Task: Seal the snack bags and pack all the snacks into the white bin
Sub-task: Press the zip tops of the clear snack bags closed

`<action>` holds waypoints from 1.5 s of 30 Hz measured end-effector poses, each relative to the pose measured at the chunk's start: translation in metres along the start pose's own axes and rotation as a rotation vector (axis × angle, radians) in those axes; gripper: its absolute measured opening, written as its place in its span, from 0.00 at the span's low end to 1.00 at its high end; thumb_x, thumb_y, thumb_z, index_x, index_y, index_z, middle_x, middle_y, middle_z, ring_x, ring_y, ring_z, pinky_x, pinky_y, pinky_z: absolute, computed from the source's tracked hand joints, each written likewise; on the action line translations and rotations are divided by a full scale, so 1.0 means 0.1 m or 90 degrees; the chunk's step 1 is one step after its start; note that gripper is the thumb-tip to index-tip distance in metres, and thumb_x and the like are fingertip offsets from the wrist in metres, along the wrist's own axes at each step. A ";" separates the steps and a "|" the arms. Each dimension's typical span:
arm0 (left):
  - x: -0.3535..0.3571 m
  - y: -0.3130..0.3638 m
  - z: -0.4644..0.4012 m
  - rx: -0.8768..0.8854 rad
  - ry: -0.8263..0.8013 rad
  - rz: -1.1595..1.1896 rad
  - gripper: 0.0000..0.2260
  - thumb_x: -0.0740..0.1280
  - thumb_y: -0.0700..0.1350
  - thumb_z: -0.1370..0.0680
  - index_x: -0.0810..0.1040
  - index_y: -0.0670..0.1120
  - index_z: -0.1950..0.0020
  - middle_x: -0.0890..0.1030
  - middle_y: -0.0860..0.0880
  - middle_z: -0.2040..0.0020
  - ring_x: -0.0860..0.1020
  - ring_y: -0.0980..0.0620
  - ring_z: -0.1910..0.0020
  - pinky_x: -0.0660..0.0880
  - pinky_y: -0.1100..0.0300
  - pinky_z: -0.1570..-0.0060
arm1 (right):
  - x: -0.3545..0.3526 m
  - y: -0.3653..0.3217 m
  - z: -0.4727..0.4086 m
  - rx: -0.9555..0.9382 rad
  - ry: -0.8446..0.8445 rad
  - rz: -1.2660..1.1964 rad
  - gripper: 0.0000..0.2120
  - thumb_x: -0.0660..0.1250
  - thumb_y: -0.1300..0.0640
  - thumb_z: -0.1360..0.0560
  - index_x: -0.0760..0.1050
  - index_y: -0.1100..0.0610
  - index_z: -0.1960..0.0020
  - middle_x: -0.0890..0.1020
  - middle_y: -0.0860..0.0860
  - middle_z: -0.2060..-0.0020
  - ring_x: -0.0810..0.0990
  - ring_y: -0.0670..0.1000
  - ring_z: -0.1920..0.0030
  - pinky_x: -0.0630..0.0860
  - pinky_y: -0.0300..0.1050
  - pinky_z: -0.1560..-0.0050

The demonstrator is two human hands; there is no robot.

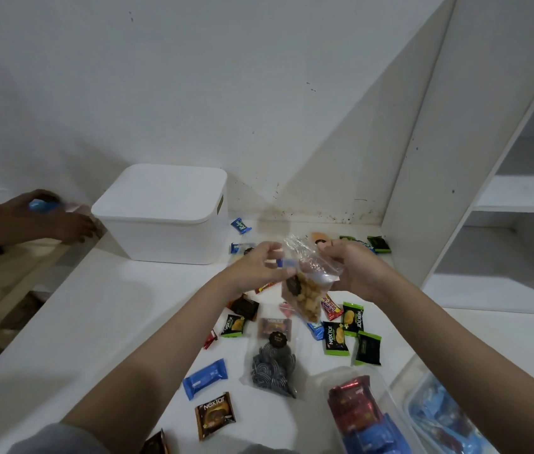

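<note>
Head view, both hands (left hand (260, 264), right hand (352, 267)) gripping clear snack bag (305, 290), raised

Two bare forearms, short grey sleeve

The left hand (260, 262) and right hand (354, 267) wear no gloves, rings or watch; forearms are uncovered, and a grey sleeve edge (62, 437) shows near the left elbow.

Room corner, white surfaces throughout.
Plain white painted wall (193, 77) with scattered dark specks and brownish staining along its base; flat white countertop (78, 322) meeting it; tall white open shelving unit (518, 191) at right, slanted in view; pale wooden slatted furniture (6, 283) beyond counter edge at left. Dim, even lighting.
</note>
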State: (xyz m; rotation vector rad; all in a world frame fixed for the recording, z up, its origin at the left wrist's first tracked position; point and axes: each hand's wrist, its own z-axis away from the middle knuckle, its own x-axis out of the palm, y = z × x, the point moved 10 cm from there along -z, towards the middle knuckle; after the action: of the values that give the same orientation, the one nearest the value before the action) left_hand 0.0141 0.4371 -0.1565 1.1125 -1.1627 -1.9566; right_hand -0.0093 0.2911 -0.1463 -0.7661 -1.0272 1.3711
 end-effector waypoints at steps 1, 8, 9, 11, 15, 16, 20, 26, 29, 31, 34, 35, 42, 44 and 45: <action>0.11 -0.09 -0.02 -0.010 -0.050 -0.008 0.26 0.71 0.45 0.25 0.66 0.44 0.30 0.73 0.46 0.35 0.73 0.49 0.37 0.72 0.58 0.41 | -0.03 0.04 -0.02 0.014 -0.005 -0.027 0.15 0.60 0.60 0.22 0.70 0.63 0.37 0.80 0.58 0.49 0.79 0.58 0.48 0.77 0.58 0.47; 0.32 -0.42 -0.28 -0.059 0.039 -0.006 0.09 0.71 0.50 0.26 0.75 0.46 0.54 0.79 0.46 0.50 0.77 0.47 0.48 0.74 0.54 0.50 | -0.31 0.48 -0.21 0.078 0.030 -0.270 0.21 0.56 0.41 0.22 0.75 0.56 0.42 0.79 0.57 0.47 0.76 0.58 0.44 0.64 0.66 0.34; 0.34 -0.50 -0.32 -0.086 0.053 0.003 0.11 0.70 0.52 0.26 0.75 0.46 0.54 0.79 0.46 0.50 0.77 0.47 0.48 0.75 0.55 0.52 | -0.35 0.58 -0.23 0.090 0.054 -0.271 0.21 0.56 0.40 0.22 0.75 0.56 0.44 0.79 0.56 0.48 0.76 0.58 0.45 0.64 0.65 0.34; 0.35 -0.65 -0.42 -0.130 0.094 0.012 0.14 0.71 0.54 0.27 0.76 0.44 0.53 0.79 0.45 0.48 0.77 0.47 0.46 0.77 0.55 0.51 | -0.37 0.79 -0.26 0.126 0.085 -0.228 0.18 0.57 0.42 0.22 0.74 0.54 0.43 0.78 0.56 0.49 0.76 0.58 0.47 0.63 0.65 0.33; 0.38 -0.89 -0.63 -0.193 0.139 -0.026 0.14 0.70 0.54 0.27 0.73 0.46 0.62 0.78 0.47 0.55 0.77 0.47 0.49 0.77 0.50 0.44 | -0.43 1.10 -0.45 0.148 0.155 -0.058 0.14 0.62 0.54 0.22 0.70 0.54 0.37 0.77 0.55 0.48 0.77 0.55 0.51 0.73 0.58 0.46; 0.42 -0.96 -0.67 -0.214 0.125 -0.052 0.15 0.70 0.53 0.26 0.70 0.47 0.65 0.75 0.48 0.61 0.76 0.47 0.53 0.76 0.52 0.47 | -0.44 1.16 -0.51 0.159 0.167 -0.027 0.15 0.63 0.55 0.22 0.70 0.55 0.37 0.77 0.54 0.51 0.76 0.53 0.55 0.75 0.54 0.50; 0.52 -1.16 -0.88 -0.258 0.069 -0.160 0.19 0.66 0.56 0.24 0.77 0.40 0.50 0.80 0.42 0.53 0.78 0.44 0.51 0.71 0.58 0.58 | -0.56 1.33 -0.76 0.197 0.207 0.043 0.05 0.67 0.57 0.28 0.75 0.58 0.58 0.73 0.53 0.65 0.69 0.51 0.66 0.65 0.43 0.64; 0.18 -1.06 -1.45 -0.145 0.254 -0.178 0.19 0.66 0.52 0.24 0.73 0.42 0.38 0.77 0.44 0.43 0.77 0.46 0.46 0.76 0.53 0.47 | -1.09 1.11 -1.32 0.131 0.369 0.061 0.11 0.65 0.59 0.25 0.75 0.59 0.44 0.74 0.52 0.52 0.73 0.53 0.50 0.69 0.40 0.52; 0.24 -0.95 -1.88 -0.108 0.218 -0.148 0.17 0.65 0.48 0.22 0.73 0.41 0.38 0.77 0.43 0.41 0.76 0.46 0.43 0.72 0.59 0.47 | -1.33 0.98 -1.67 0.126 0.411 0.082 0.03 0.62 0.62 0.26 0.75 0.58 0.56 0.74 0.52 0.60 0.71 0.53 0.57 0.68 0.38 0.62; 0.36 -0.92 -2.15 -0.111 0.173 -0.116 0.18 0.63 0.47 0.21 0.71 0.39 0.35 0.75 0.43 0.38 0.75 0.46 0.40 0.70 0.59 0.46 | -1.43 0.99 -1.89 0.151 0.417 0.084 0.17 0.61 0.61 0.25 0.73 0.61 0.37 0.76 0.56 0.44 0.74 0.56 0.43 0.71 0.44 0.47; 0.53 -0.97 -2.46 -0.134 0.136 -0.091 0.17 0.62 0.47 0.20 0.72 0.39 0.36 0.77 0.42 0.40 0.75 0.45 0.41 0.69 0.60 0.50 | -1.51 1.06 -2.15 0.182 0.415 0.077 0.24 0.60 0.61 0.26 0.68 0.61 0.31 0.73 0.57 0.34 0.73 0.56 0.38 0.72 0.47 0.40; 0.57 -1.00 -2.52 -0.141 0.129 -0.087 0.15 0.62 0.47 0.20 0.73 0.39 0.38 0.78 0.42 0.42 0.76 0.44 0.42 0.68 0.61 0.52 | -1.52 1.09 -2.20 0.185 0.417 0.071 0.24 0.60 0.62 0.26 0.68 0.61 0.30 0.73 0.57 0.33 0.74 0.56 0.37 0.73 0.49 0.38; 0.68 -1.14 -2.56 -0.163 0.116 0.049 0.29 0.65 0.34 0.25 0.61 0.47 0.26 0.74 0.52 0.59 0.74 0.55 0.58 0.72 0.62 0.54 | -1.51 1.11 -2.23 0.121 0.378 0.023 0.22 0.63 0.70 0.27 0.72 0.59 0.33 0.78 0.57 0.43 0.78 0.53 0.48 0.75 0.37 0.62; 0.70 -1.13 -2.50 -0.171 0.105 0.118 0.33 0.66 0.31 0.27 0.60 0.48 0.25 0.73 0.50 0.61 0.73 0.55 0.62 0.75 0.57 0.56 | -1.49 1.07 -2.17 0.082 0.367 0.021 0.23 0.63 0.71 0.27 0.72 0.58 0.34 0.78 0.56 0.46 0.77 0.53 0.48 0.73 0.36 0.62; 0.71 -1.10 -2.46 -0.169 0.101 0.136 0.35 0.67 0.30 0.28 0.59 0.48 0.25 0.73 0.49 0.61 0.74 0.54 0.62 0.76 0.54 0.54 | -1.48 1.03 -2.12 0.061 0.369 0.019 0.22 0.63 0.72 0.28 0.73 0.57 0.37 0.78 0.55 0.48 0.77 0.52 0.49 0.73 0.36 0.61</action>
State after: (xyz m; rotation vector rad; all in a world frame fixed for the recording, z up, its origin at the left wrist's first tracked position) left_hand 0.1896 0.3311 -0.3460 0.9437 -0.8707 -1.7620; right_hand 0.1545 0.1821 -0.3435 -1.0291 -0.4928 1.1126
